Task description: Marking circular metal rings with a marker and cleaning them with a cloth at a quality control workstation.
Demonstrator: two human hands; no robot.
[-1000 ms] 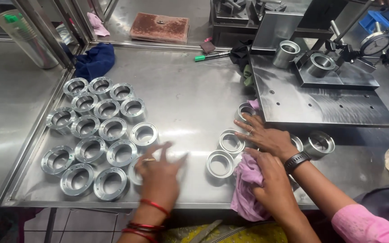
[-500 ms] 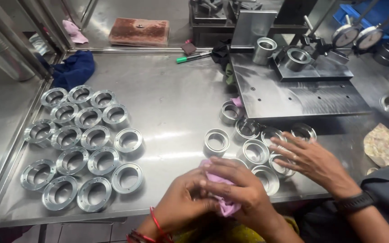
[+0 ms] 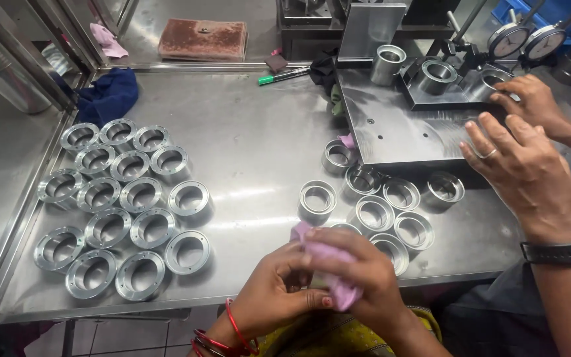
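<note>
Both hands at near table edge: left hand (image 3: 279,291) cupped from below, right hand (image 3: 358,274) curled over the top, fingers pressed together around a pink cloth (image 3: 335,281). Whether a ring sits inside the cloth can't be told, it's fully covered. Just beyond right hand, loose cluster of metal rings (image 3: 373,213), some touching. Further left of left hand, finished-looking batch of flanged rings (image 3: 123,205) in rows. Risk, by judgement: hands overhang the table edge (image 3: 232,291), so anything in the cloth could slip and drop to floor; nearest ring touches the knuckles and could be nudged off. Co-worker's hand w/ ring & watch (image 3: 520,168) hovers spread, right of cluster; their other hand (image 3: 530,99) rests on the gauge fixture (image 3: 460,82) at far right, so crossing reaches over the cluster could knock parts together. Vs 0.5 s ago: co-worker's hand has lifted off the cluster & moved back toward the fixture plate; own hands stay wrapped in cloth, same spot
</note>
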